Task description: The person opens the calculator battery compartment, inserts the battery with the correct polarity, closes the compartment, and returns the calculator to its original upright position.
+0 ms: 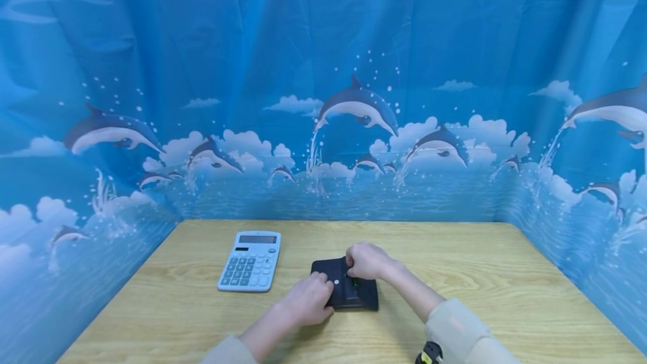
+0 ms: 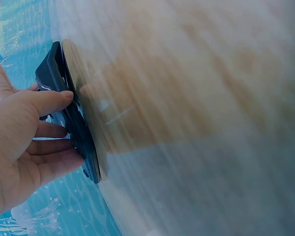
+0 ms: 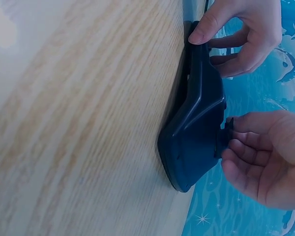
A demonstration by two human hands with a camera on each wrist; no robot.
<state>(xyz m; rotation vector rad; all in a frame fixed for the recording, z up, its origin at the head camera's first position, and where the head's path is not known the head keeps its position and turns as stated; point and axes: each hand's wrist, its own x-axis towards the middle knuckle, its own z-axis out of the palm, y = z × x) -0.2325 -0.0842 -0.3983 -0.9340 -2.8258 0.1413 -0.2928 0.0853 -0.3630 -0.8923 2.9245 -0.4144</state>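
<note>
A black wallet with a pale round snap lies unfolded on the table, its right part tilted up in the right wrist view. My left hand grips its left side, thumb on the near edge and fingers over the top, as the left wrist view also shows. Above the wallet's middle, my right hand pinches a small dark tab between thumb and curled fingers. Whether this tab is part of the wallet or a separate piece, I cannot tell. A small green spot shows just below the right fingers.
A light blue calculator lies on the wooden table to the left of the wallet. Near the right sleeve sits a black and yellow object, partly cut off. A blue dolphin-print curtain surrounds the table's back and sides.
</note>
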